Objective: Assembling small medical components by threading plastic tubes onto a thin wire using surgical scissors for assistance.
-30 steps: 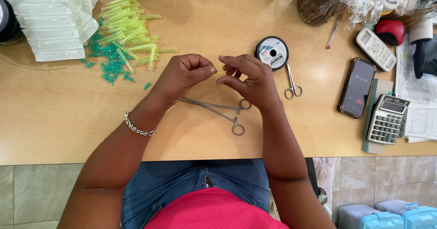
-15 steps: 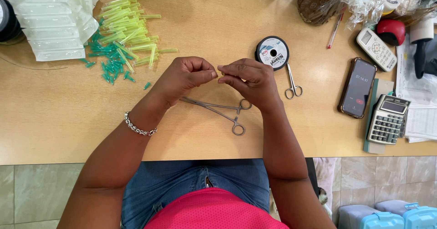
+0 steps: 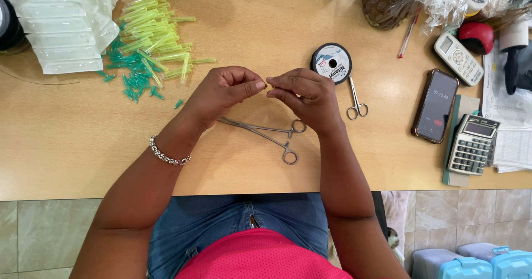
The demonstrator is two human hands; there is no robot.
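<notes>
Both hands meet above the wooden table point(image 3: 66, 146): the left hand point(image 3: 224, 93) and the right hand point(image 3: 305, 93) each pinch with curled fingers one end of a tiny yellowish piece point(image 3: 267, 86), too small to identify, held between their fingertips. Metal forceps point(image 3: 266, 133) lie just below the hands, a line spool point(image 3: 331, 62) and small scissors point(image 3: 356, 99) just beside the right hand, a pile of green tubes point(image 3: 149, 37) farther left

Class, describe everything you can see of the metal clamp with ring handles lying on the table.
The clamp is silvery steel, scissor-shaped, with two ring handles and long thin jaws. It lies flat on the wooden table, handles spread apart toward the right, tips pointing left under the left hand. Nothing grips it; both hands are above it.
</notes>
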